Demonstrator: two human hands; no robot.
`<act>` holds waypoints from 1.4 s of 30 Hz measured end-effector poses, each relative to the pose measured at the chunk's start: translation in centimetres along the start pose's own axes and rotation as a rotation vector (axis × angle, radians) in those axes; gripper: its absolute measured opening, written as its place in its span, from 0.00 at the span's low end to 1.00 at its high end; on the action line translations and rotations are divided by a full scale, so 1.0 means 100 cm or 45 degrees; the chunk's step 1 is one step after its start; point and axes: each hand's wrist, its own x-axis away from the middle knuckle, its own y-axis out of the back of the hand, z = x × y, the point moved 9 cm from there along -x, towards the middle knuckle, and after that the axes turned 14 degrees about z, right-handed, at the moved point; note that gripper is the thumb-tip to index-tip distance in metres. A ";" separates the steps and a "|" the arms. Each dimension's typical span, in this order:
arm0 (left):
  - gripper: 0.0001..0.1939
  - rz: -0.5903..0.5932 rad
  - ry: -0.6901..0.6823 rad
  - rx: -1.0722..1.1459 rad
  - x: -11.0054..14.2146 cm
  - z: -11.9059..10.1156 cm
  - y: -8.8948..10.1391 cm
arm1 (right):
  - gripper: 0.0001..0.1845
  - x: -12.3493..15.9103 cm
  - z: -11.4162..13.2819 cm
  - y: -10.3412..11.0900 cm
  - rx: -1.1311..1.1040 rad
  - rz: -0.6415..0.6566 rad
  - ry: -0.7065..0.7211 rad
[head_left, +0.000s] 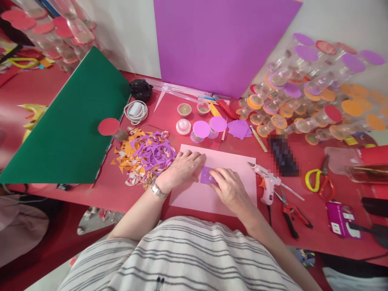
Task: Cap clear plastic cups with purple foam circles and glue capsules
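Note:
A purple paper square (205, 176) lies on a pink sheet (194, 202) in front of me. My right hand (230, 188) is closed, its fingertips gripping a small clear plastic cup (211, 178) on that square; the hand covers most of the cup. My left hand (186, 166) rests palm down with fingers stretched out, its fingertips close to the square's left edge. Beyond the sheet stand two cups topped with purple discs (201, 129). A pink-lit clear cup (183, 126) and two cups with grainy filling (184, 110) are behind them.
Paper scraps (151, 153) pile up at left beside a leaning green board (72, 125). A glue gun (268, 184), pliers (294, 214) and scissors (321, 182) lie at right. Stacked plastic shakers (303, 93) fill the back right. Purple squares (239, 128) and a cutter (258, 138) sit nearer.

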 end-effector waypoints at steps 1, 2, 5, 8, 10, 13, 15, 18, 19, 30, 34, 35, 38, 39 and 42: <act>0.45 0.003 -0.001 0.002 0.000 0.000 0.000 | 0.12 0.000 0.001 0.000 0.010 0.003 -0.003; 0.45 0.005 -0.001 0.002 0.000 0.000 -0.001 | 0.12 -0.001 0.001 0.000 0.017 0.005 -0.006; 0.43 0.015 0.001 -0.003 0.000 -0.001 -0.001 | 0.11 -0.001 0.002 0.000 0.022 0.004 -0.012; 0.42 0.018 0.002 -0.010 0.001 -0.002 0.001 | 0.11 0.002 0.001 0.000 0.022 -0.007 -0.028; 0.43 0.024 0.004 -0.015 0.002 -0.003 0.001 | 0.11 0.005 0.000 0.000 0.028 -0.019 -0.050; 0.44 0.048 0.017 -0.016 0.001 -0.002 0.000 | 0.10 0.009 -0.002 0.000 0.042 -0.031 -0.086; 0.44 0.065 0.026 -0.018 0.001 -0.002 -0.001 | 0.10 0.011 -0.003 -0.001 0.045 -0.028 -0.099; 0.42 0.076 0.038 -0.031 0.000 -0.002 -0.001 | 0.10 0.012 -0.005 -0.003 0.042 -0.019 -0.105; 0.42 0.078 0.038 -0.036 0.000 -0.002 -0.001 | 0.11 0.012 -0.006 -0.004 0.042 -0.017 -0.105; 0.40 0.096 0.048 -0.031 0.001 -0.004 0.003 | 0.21 0.015 -0.008 0.004 -0.137 0.094 0.036; 0.40 0.101 0.052 -0.031 0.002 -0.006 0.006 | 0.20 0.012 -0.008 0.004 -0.130 0.114 0.039; 0.40 0.101 0.052 -0.028 0.002 -0.006 0.006 | 0.19 0.011 -0.009 0.004 -0.123 0.107 0.029; 0.40 0.113 0.055 -0.022 0.002 -0.005 0.005 | 0.18 0.012 -0.010 0.004 -0.093 0.073 0.002; 0.40 0.116 0.054 -0.021 0.002 -0.005 0.005 | 0.17 0.012 -0.011 0.004 -0.085 0.063 -0.005; 0.40 0.112 0.044 -0.019 0.002 -0.005 0.004 | 0.14 0.012 -0.012 0.005 -0.063 0.043 -0.032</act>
